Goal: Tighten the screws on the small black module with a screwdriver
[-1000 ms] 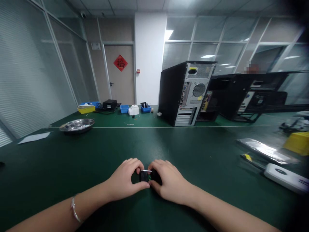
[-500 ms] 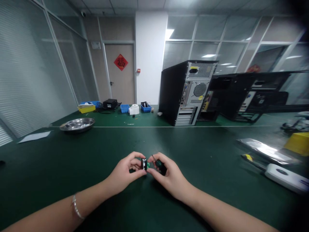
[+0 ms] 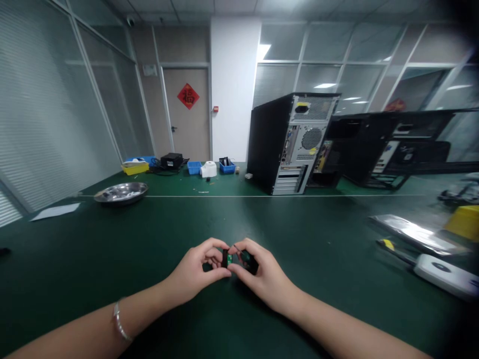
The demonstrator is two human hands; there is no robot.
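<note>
Between my two hands is a small black part [image 3: 225, 258] with a green circuit board [image 3: 229, 259] on its right side. The thumb and index finger of my left hand [image 3: 194, 269] pinch the black part at its top and bottom. My right hand [image 3: 269, 274] has its thumb and index fingertip at the board's edge. Tucked in that same hand is a dark green tool [image 3: 245, 256] with a thin shaft, which looks like a screwdriver; its far end is hidden by the fingers. Both hands are just above the green tabletop [image 3: 179, 329].
A metal dish [image 3: 121, 193] with small pieces stands at left, near a sheet of paper [image 3: 56, 211]. Blue bins [image 3: 227, 167] and a black computer tower [image 3: 277, 144] are at the back. On the right lie a white power strip [image 3: 443, 274] and a shiny flat packet [image 3: 415, 232].
The small part has turned: its pale face no longer shows, and more of the green board is visible. My hands have come slightly closer together around it.
</note>
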